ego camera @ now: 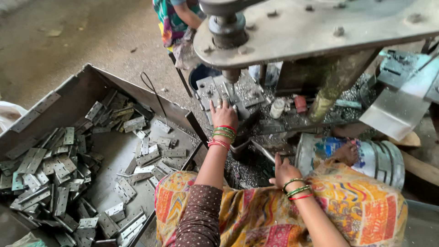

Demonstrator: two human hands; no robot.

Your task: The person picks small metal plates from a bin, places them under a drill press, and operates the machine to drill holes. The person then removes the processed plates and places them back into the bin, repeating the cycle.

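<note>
Meanwhile, left hand (223, 115) outstretched flat beneath drill press (227, 32), fingers spread.

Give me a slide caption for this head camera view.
Left hand reaches the die plate under a press; right hand rests below, hinges fill the tray.

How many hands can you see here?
2: left hand on the metal plate under the press; right hand lower, near the metal shavings. Another person's hands are hidden.

Tray (96, 84) of hinges (59, 169) at left, press (292, 32) ahead (can (379, 158) right).
</note>
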